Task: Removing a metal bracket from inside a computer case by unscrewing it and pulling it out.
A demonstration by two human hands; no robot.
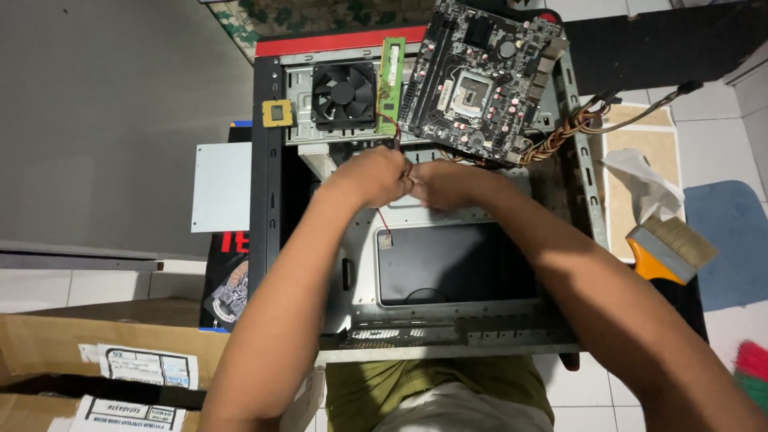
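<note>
Head view is showing the left hand (370,174) and the right hand (442,182) meeting knuckle to knuckle, both curled tight and pinching a thin red wire (384,218) between their fingertips; whatever else may be sitting inside the closed fingers is hidden. The wire is running down from the pinch to a small plug lying on the grey metal floor of the open computer case (448,324), just below the hands. Just above the hands, a black motherboard with a silver socket (478,74) is lying tilted across the case's upper rim. Left of that board, a green memory stick (390,85) is resting beside a black square cooling fan (343,93), with a small gold-edged processor chip (277,113) further left. Well to the right of the hands, an orange-handled brush (669,250) is lying on the tiled floor beside a crumpled white cloth (645,186).
</note>
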